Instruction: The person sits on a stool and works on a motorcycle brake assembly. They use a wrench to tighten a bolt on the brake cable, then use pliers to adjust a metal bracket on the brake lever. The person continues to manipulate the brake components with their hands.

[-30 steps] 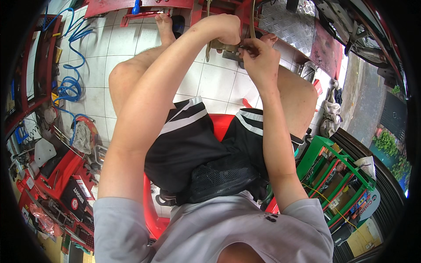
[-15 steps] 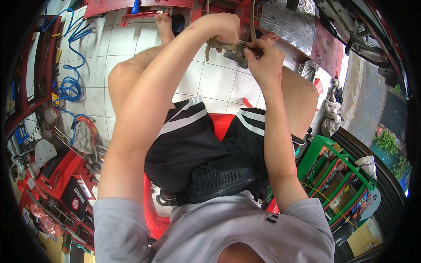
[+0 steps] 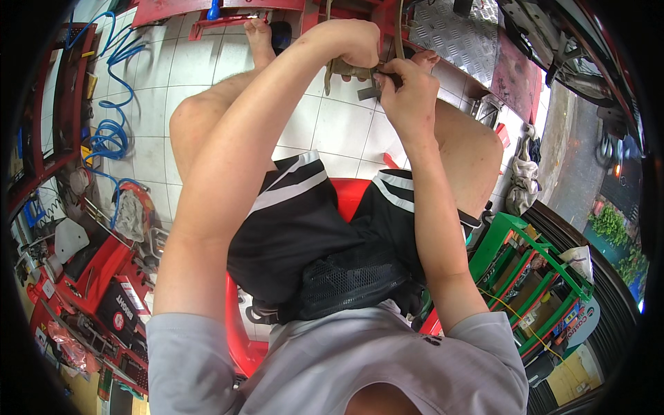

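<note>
At the top centre, a worn, brownish metal part (image 3: 351, 70) sits in the grip of my left hand (image 3: 358, 43), whose back hides much of it. Its exact kind I cannot make out. My left fingertips show along its lower side. Just to the right, my right hand (image 3: 408, 93) has thumb and forefinger pinched together at the part's right end. What lies in that pinch is too small and covered to name. A flat dark-grey plate (image 3: 368, 93) juts out below the metal part, beside my right thumb.
Red metal framework (image 3: 366, 12) stands just beyond my hands, with a diamond-pattern metal plate (image 3: 456, 41) to its right. A coiled blue hose (image 3: 109, 138) lies on the white tiles at left. A green rack (image 3: 508, 242) stands at right, and red tool stands (image 3: 104, 277) at lower left.
My right hand has shifted slightly left, closer to my left hand. The dark-grey plate now sits at a different angle, farther left. My left hand has hardly moved.
</note>
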A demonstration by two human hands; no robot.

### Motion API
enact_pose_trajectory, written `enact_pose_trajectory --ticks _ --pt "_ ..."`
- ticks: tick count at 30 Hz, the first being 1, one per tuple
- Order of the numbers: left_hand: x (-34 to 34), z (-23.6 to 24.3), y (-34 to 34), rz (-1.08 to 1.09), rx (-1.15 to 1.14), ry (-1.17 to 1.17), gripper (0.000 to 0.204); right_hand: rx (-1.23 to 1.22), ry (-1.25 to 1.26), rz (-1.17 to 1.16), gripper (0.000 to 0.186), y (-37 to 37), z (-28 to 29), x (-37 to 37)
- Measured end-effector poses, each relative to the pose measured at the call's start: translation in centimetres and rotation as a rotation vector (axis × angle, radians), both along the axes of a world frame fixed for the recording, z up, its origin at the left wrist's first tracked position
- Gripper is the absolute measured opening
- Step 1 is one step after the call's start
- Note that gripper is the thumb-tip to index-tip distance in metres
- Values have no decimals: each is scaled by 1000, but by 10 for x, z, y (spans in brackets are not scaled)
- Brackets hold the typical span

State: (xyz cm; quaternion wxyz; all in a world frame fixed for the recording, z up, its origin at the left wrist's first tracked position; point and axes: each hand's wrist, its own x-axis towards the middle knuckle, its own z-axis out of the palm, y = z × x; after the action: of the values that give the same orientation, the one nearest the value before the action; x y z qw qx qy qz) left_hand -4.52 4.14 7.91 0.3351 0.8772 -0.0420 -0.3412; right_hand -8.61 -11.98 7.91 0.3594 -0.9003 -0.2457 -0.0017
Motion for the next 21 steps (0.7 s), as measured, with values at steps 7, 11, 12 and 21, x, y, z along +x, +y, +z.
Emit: enact_pose_trajectory --ticks 7,11,12,21 --pt "1 -3 2 -45 -42 17 29 -20 -56 -29 7 6 -1 -4" --pt "0 -1 5 -74 -59 35 26 -37 -99 -22 10 3 -9 0" --pt "-1 1 5 -70 -52 34 26 -41 -88 -26 9 2 -11 0" --pt "1 -6 -3 -30 73 -17 27 38 81 -105 11 3 -5 -4"
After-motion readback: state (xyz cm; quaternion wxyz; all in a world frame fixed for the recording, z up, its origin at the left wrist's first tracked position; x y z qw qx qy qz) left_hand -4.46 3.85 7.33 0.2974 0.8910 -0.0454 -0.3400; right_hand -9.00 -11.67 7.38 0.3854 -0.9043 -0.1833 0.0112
